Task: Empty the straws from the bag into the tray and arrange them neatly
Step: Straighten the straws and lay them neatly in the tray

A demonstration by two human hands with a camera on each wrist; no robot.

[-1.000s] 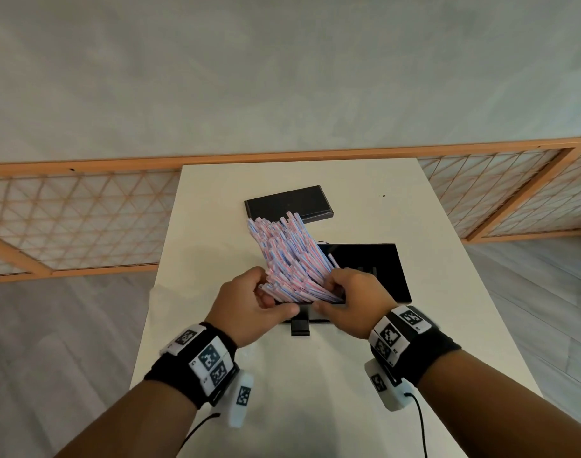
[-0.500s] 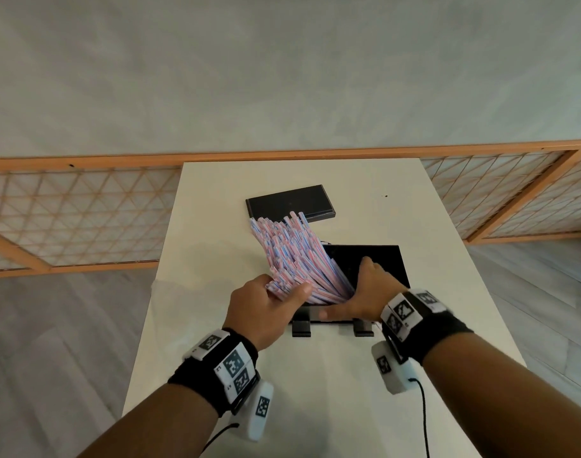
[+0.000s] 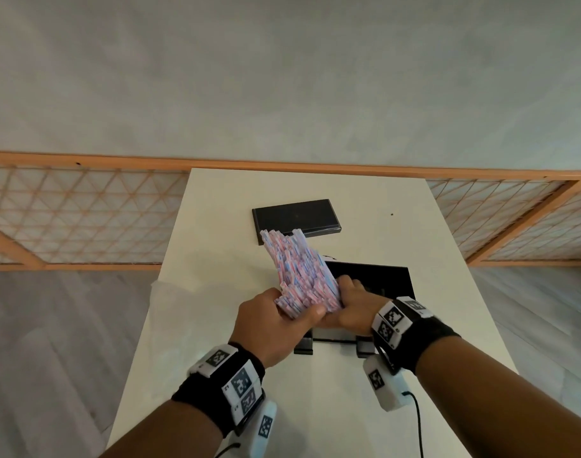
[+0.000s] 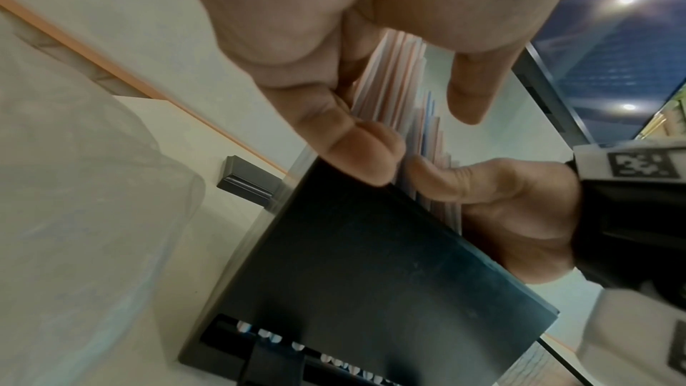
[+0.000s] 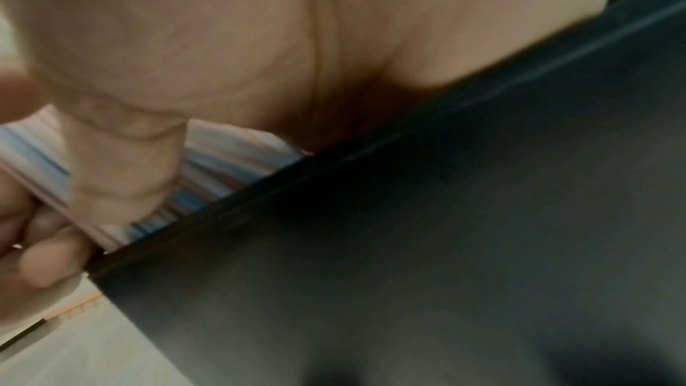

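Nearest me, the left hand point(image 3: 269, 320) had its fingers and thumb curled around the near end of the straws point(image 3: 299, 269), and the right hand point(image 3: 350, 309) clasped the same bundle from the tray's side. The straws leaned over the near left part of the black tray point(image 3: 384, 279), fanning away from it. Beyond the tray lay a black lid point(image 3: 295, 218) on the white table point(image 3: 414, 233)

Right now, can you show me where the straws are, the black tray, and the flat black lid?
straws point(image 3: 299, 269), head view, middle of the striped bundle.
black tray point(image 3: 381, 279), head view, bare top behind the right hand.
flat black lid point(image 3: 295, 217), head view, its middle.
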